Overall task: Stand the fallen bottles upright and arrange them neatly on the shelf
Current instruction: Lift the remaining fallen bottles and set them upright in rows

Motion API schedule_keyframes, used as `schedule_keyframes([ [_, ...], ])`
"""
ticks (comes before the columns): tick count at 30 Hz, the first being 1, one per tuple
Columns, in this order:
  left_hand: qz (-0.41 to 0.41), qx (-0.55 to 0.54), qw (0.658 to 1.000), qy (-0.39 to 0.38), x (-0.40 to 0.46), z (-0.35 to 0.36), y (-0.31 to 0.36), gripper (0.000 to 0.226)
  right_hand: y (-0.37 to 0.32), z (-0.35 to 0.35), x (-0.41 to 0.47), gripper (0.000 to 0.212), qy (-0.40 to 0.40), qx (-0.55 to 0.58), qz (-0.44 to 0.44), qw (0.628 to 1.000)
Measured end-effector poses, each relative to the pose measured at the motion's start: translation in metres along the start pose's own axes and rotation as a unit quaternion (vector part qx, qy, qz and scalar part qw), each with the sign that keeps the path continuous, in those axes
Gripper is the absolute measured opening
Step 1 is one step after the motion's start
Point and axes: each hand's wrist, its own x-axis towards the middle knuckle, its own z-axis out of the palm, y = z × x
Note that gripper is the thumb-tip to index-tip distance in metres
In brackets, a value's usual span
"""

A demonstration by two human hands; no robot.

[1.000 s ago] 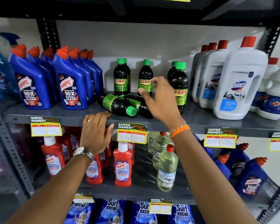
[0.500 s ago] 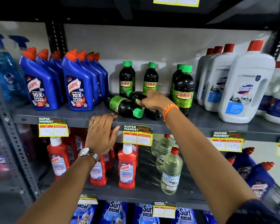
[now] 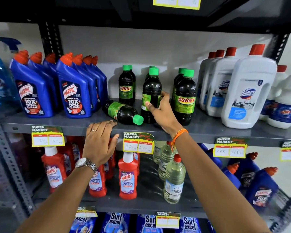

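Note:
Dark Sunny bottles with green caps stand on the grey middle shelf (image 3: 208,130). My right hand (image 3: 160,111) grips one of them, an upright bottle (image 3: 151,91) whose label is turned sideways. To its left one Sunny bottle (image 3: 123,112) lies on its side, cap pointing to the front right. Two more pairs stand upright: one at the back left (image 3: 126,86), one at the right (image 3: 185,96). My left hand (image 3: 99,142) rests flat on the shelf's front edge, fingers spread, holding nothing.
Blue Harpic bottles (image 3: 72,91) crowd the shelf's left, white Domex jugs (image 3: 247,91) its right. Price tags (image 3: 138,143) hang on the front lip. Below stand red Harpic cleaners (image 3: 128,177) and clear bottles (image 3: 174,180); Surf Excel packs (image 3: 116,222) sit lowest.
My right hand reached down onto one of the two lying Sunny bottles, took hold of it and raised it upright. The left hand stayed on the shelf edge.

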Motion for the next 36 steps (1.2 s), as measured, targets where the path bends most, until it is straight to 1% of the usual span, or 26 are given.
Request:
schedule_keyframes([
  [3, 0.005, 0.001, 1.0, 0.01, 0.0, 0.0008, -0.0007, 0.044, 0.0021, 0.0004, -0.0031, 0.087, -0.007, -0.049, 0.03, 0.998],
  [7, 0.006, -0.003, 1.0, 0.018, -0.0003, 0.0003, 0.0001, 0.043, 0.0039, 0.0051, -0.006, 0.089, 0.027, -0.136, 0.018, 0.99],
  [9, 0.006, -0.005, 1.0, 0.016, -0.0004, -0.0007, -0.0001, 0.044, 0.0043, 0.0044, -0.0042, 0.087, 0.03, -0.152, 0.015, 0.988],
  [12, 0.005, -0.003, 1.0, 0.017, -0.0004, -0.0014, 0.0008, 0.044, 0.0063, 0.0001, -0.0017, 0.076, 0.021, -0.115, 0.048, 0.992],
  [13, 0.005, -0.002, 1.0, 0.019, -0.0004, -0.0013, 0.0011, 0.044, 0.007, -0.0007, -0.0014, 0.076, 0.024, -0.095, 0.06, 0.993],
  [15, 0.006, -0.001, 1.0, 0.026, -0.0005, -0.001, 0.0012, 0.043, 0.007, -0.0005, -0.0025, 0.084, 0.033, -0.074, 0.062, 0.995],
  [17, 0.008, -0.003, 0.999, 0.031, -0.0003, -0.0007, 0.0012, 0.042, 0.0056, 0.0013, -0.0045, 0.091, 0.036, -0.079, 0.053, 0.995],
  [20, 0.012, -0.005, 0.999, 0.034, -0.0003, -0.0007, 0.0012, 0.041, 0.0058, 0.0023, -0.004, 0.083, 0.042, -0.091, 0.043, 0.994],
  [23, 0.009, -0.006, 0.999, 0.031, -0.0005, -0.0006, 0.0019, 0.042, 0.0066, -0.0001, -0.002, 0.079, 0.036, -0.069, 0.061, 0.995],
  [27, 0.009, -0.004, 1.0, 0.027, -0.0004, -0.0011, 0.0008, 0.042, 0.005, 0.0027, -0.0032, 0.087, 0.011, -0.066, 0.062, 0.996],
  [29, 0.007, -0.004, 1.0, 0.024, -0.0007, -0.0011, 0.0006, 0.043, 0.0061, 0.0027, -0.0027, 0.081, 0.015, -0.086, 0.049, 0.995],
  [30, 0.006, -0.004, 1.0, 0.023, -0.0009, -0.0013, 0.0004, 0.043, 0.0065, 0.0021, -0.0029, 0.075, 0.015, -0.077, 0.048, 0.996],
  [33, 0.006, -0.006, 1.0, 0.021, -0.0014, -0.0023, 0.0007, 0.043, 0.0071, -0.0017, -0.0032, 0.066, -0.035, -0.017, 0.052, 0.998],
  [35, 0.005, -0.005, 1.0, 0.02, -0.0016, -0.0032, 0.0008, 0.043, 0.0045, -0.0037, -0.0043, 0.066, -0.076, 0.013, 0.055, 0.995],
  [36, 0.005, -0.004, 1.0, 0.019, -0.0014, -0.0036, 0.0009, 0.042, 0.0027, -0.004, -0.0054, 0.067, -0.084, 0.024, 0.056, 0.995],
])
